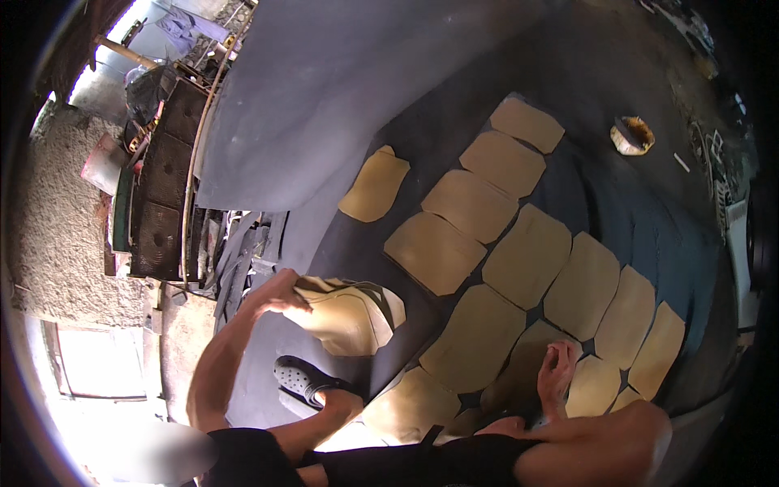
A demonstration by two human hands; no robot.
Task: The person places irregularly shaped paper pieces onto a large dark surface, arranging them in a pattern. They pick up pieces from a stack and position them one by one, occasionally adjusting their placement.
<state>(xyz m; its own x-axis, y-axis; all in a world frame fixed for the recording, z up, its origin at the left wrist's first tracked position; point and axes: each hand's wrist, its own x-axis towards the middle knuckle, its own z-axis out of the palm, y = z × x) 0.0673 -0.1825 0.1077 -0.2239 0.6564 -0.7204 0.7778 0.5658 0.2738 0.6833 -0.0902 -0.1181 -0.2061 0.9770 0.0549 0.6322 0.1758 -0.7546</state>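
Note:
My left hand (284,294) grips the upper left corner of a loose stack of tan sheets (345,316), whose edges fan out to the right. The sheets are thin with cut-off corners; I cannot tell their material. My right hand (557,367) is over a shaded tan piece (519,365) among the laid-out ones, its fingers curled in. Whether anything is in those fingers is hidden. Several similar tan pieces (472,331) lie flat in rows, nearly edge to edge, on a large dark sheet (357,264). A single narrower tan piece (375,185) lies apart, farther left.
A dark clog (302,378) on my foot rests beside the stack. A pale tub with an orange-brown inside (632,135) stands at the far right, near a small white stick (682,162). Dark strips (243,252) and a brown rack (165,183) are at the left.

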